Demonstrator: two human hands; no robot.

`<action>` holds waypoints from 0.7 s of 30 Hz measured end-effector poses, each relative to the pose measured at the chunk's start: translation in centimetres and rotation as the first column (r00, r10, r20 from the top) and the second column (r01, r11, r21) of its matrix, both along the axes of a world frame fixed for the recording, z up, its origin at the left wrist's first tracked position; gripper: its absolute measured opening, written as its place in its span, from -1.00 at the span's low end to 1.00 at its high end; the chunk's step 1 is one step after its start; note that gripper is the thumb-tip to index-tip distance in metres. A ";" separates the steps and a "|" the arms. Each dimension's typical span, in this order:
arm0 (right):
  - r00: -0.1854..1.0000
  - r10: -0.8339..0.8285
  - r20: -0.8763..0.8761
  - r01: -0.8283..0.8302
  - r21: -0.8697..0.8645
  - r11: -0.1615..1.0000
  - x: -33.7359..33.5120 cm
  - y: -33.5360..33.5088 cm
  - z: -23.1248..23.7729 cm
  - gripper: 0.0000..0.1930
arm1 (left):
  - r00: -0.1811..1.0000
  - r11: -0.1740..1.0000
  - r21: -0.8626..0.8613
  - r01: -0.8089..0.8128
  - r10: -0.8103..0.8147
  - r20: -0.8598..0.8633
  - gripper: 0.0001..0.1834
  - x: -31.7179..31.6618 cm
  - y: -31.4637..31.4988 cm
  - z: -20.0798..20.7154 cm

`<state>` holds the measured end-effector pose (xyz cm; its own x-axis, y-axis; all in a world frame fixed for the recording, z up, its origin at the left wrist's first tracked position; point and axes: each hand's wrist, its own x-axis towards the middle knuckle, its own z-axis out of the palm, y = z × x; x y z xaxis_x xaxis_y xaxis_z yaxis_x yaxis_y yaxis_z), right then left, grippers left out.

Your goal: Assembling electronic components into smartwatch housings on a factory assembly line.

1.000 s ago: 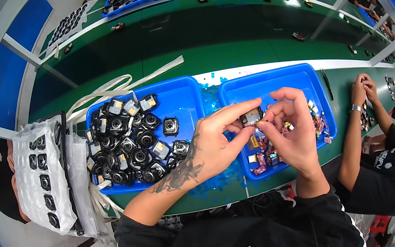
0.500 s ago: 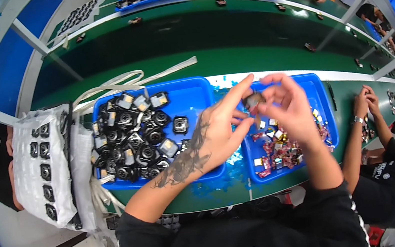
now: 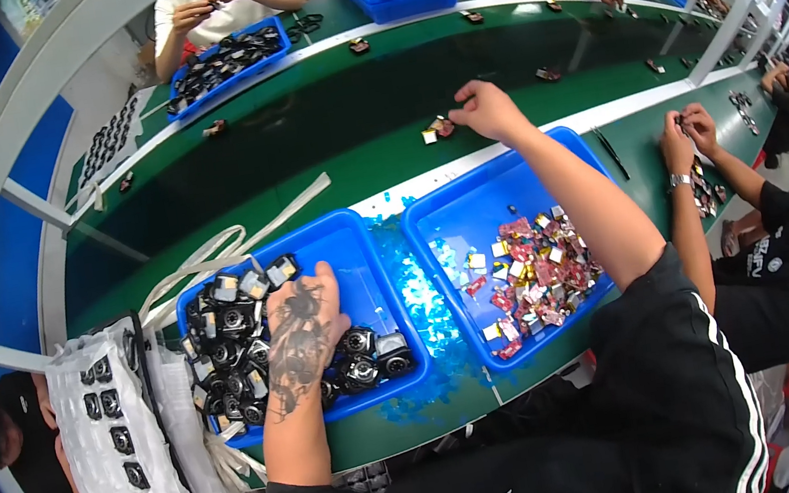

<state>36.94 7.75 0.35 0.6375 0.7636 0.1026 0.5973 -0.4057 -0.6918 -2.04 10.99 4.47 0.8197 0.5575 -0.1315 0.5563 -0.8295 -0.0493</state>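
At 1 o'clock my right hand [image 3: 487, 112] is hanging with curled fingers right beside a small red circuit board [image 3: 441, 126]; I cannot tell whether that grip is holding it or merely close. The board is lying on the green belt [image 3: 328, 130], beyond the white rail [image 3: 622, 108]. At 8 o'clock my left hand [image 3: 307, 304] is showing its back over black watch-like cases [image 3: 233, 320], fingertips hidden, so I cannot tell that grip's state either. I am judging the step as handling 1 board and the cases together; the next move seems to be calling for a light pinch.

Around them, the left tray [image 3: 356, 272] is holding the cases; the right tray [image 3: 470, 212] is holding loose boards [image 3: 540, 276], my right forearm [image 3: 583, 190] partly blocking it. At 6 o'clock blue scraps [image 3: 428, 302] are littering the worktop [image 3: 374, 441]. A slim dark tool [image 3: 610, 153] is lying towards 2 o'clock.
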 end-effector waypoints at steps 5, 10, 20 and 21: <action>0.911 0.358 0.206 -0.310 -0.233 0.922 -3.7 -7.2 6.1 -0.79 | 0.937 0.986 0.145 0.077 -0.121 0.328 -0.45 -1.4 0.6 -2.0; 0.901 0.377 0.217 -0.242 -0.469 0.849 -7.1 -12.3 3.1 -0.81 | 0.764 0.743 -0.647 0.171 0.315 0.564 -0.53 3.0 0.0 1.0; 0.764 0.463 -0.449 -0.261 0.441 0.859 -14.0 -14.1 7.2 -0.87 | 0.562 -0.037 -0.826 0.562 0.751 0.348 -0.63 4.8 -4.0 1.2; 0.657 0.514 -0.551 -0.230 0.502 0.833 -15.0 -14.0 7.5 -0.90 | 0.562 0.001 -0.837 0.548 0.740 0.369 -0.66 5.0 -4.5 1.0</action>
